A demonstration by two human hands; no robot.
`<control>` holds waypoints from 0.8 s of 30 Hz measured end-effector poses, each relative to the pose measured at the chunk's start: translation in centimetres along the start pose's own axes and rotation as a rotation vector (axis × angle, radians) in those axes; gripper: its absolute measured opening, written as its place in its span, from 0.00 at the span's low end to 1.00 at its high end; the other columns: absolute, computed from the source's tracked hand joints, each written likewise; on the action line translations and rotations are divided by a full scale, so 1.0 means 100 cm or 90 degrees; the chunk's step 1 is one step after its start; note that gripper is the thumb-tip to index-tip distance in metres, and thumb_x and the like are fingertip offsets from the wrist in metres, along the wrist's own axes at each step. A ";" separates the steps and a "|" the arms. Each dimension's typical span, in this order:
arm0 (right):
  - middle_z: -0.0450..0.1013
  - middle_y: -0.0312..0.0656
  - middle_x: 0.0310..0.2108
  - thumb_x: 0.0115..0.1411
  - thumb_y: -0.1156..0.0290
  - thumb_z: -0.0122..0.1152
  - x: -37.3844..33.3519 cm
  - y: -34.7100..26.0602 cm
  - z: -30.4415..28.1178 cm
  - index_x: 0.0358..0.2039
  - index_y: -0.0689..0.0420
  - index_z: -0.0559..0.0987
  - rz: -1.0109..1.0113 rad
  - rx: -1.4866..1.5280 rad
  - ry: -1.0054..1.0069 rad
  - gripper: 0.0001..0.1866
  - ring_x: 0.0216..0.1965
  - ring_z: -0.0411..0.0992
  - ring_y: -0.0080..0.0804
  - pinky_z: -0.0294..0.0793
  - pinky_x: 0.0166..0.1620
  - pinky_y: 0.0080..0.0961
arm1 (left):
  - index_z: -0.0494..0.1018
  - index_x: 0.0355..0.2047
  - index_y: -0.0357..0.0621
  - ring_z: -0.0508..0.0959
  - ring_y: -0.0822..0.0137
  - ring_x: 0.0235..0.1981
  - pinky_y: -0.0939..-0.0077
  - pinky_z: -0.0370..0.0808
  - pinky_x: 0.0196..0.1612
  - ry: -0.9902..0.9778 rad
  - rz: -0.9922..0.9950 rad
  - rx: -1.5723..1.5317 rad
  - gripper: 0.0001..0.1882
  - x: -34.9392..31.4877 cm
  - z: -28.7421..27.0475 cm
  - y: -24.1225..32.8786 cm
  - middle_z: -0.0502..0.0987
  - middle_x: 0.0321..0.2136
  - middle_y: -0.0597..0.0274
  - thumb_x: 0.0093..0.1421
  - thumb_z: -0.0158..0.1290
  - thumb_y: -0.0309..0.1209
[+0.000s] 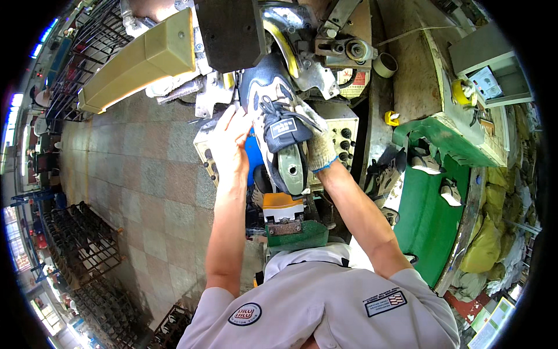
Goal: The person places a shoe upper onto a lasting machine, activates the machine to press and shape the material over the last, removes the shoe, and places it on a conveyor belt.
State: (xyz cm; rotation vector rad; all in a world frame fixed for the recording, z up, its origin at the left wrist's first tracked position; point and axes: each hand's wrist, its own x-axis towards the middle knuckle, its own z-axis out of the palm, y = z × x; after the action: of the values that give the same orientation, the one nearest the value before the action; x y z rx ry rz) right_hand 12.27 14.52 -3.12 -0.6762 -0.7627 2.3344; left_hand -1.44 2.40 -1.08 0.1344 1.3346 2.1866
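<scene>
Grey floor tiles lie at nine o'clock of us. Our bare left hand rests flat and open on the shoe, and our gloved right hand grips its side at three o'clock. We should hold it steady against the machine.

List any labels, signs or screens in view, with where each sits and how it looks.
Tongue label: white-edged dark rectangle on the shoe's tongue, between both hands.
Machine sticker: red-and-white panel behind the shoe.
Small screen unit: pale rectangle on the grey box, upper right.
Two shirt patches: round left, rectangular right.
</scene>
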 end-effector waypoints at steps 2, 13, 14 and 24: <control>0.78 0.39 0.48 0.65 0.62 0.64 -0.003 0.001 0.006 0.56 0.62 0.76 -0.031 -0.055 0.016 0.23 0.46 0.76 0.24 0.75 0.51 0.22 | 0.71 0.56 0.27 0.82 0.66 0.40 0.79 0.79 0.42 0.013 -0.062 0.095 0.21 -0.005 -0.010 -0.014 0.81 0.44 0.49 0.65 0.53 0.25; 0.79 0.39 0.44 0.68 0.67 0.60 -0.007 0.010 0.021 0.52 0.62 0.78 -0.026 -0.003 0.035 0.16 0.43 0.76 0.24 0.75 0.48 0.22 | 0.78 0.47 0.36 0.82 0.71 0.34 0.75 0.79 0.39 -0.074 -0.169 0.032 0.21 -0.024 -0.016 -0.052 0.83 0.38 0.60 0.72 0.42 0.39; 0.79 0.41 0.46 0.68 0.67 0.61 -0.010 0.017 0.022 0.54 0.63 0.78 -0.048 -0.019 0.064 0.18 0.45 0.76 0.25 0.75 0.50 0.23 | 0.78 0.46 0.36 0.82 0.72 0.34 0.75 0.79 0.38 -0.084 -0.166 0.050 0.21 -0.023 -0.022 -0.052 0.83 0.38 0.60 0.73 0.41 0.40; 0.80 0.39 0.44 0.67 0.60 0.63 -0.006 0.019 0.011 0.51 0.62 0.81 -0.014 -0.009 0.060 0.20 0.44 0.77 0.24 0.75 0.49 0.23 | 0.80 0.41 0.41 0.77 0.77 0.28 0.79 0.73 0.33 -0.009 -0.169 0.093 0.20 -0.025 -0.005 -0.047 0.80 0.31 0.70 0.74 0.44 0.43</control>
State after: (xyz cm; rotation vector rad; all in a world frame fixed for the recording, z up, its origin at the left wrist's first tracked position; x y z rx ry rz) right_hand 11.29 12.49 -3.48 -0.7734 -0.7412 2.2623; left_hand 2.39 2.29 -4.78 0.0252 1.4173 1.8660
